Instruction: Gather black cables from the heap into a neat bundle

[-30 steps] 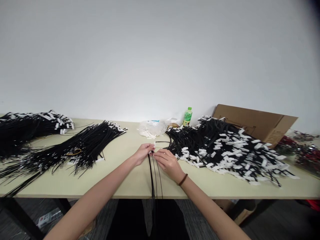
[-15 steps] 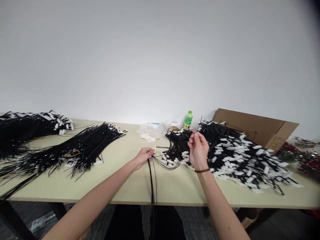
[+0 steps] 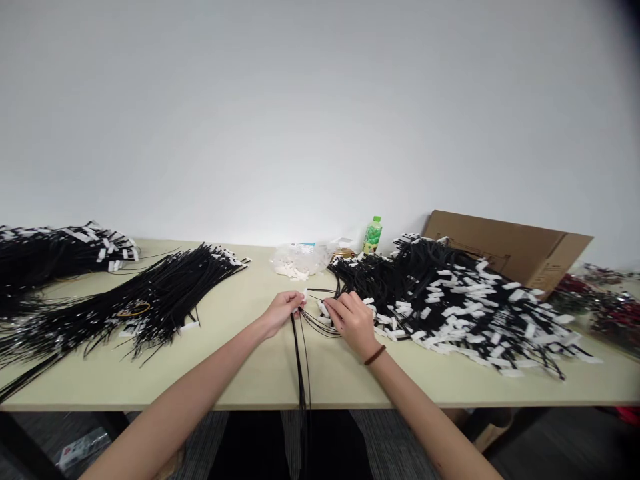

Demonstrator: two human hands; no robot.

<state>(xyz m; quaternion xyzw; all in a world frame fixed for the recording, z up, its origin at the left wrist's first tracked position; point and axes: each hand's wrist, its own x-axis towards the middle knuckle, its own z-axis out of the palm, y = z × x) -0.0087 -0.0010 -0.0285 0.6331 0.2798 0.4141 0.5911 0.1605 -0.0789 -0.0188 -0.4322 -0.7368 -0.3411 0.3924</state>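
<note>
My left hand (image 3: 284,312) is closed on a white connector (image 3: 305,294) at the end of thin black cables (image 3: 301,367) that hang over the table's front edge. To its right, my right hand (image 3: 353,321) has its fingers pinched at the thin black wires beside the white-tipped pile; what lies between the fingertips is too small to make out. Several thin wires curve between the two hands. Right of my right hand spreads a big pile of black cables with white connectors (image 3: 465,307).
Two black cable bundles (image 3: 170,293) lie at the left. Behind my hands are a clear bag of white pieces (image 3: 300,260) and a green-capped bottle (image 3: 372,235). A cardboard box (image 3: 505,248) and red tinsel-like material (image 3: 617,313) stand at the right of the table (image 3: 240,387).
My right hand has come down and left from above the cable pile to the wires near my left hand. My left hand stays closed at the connector.
</note>
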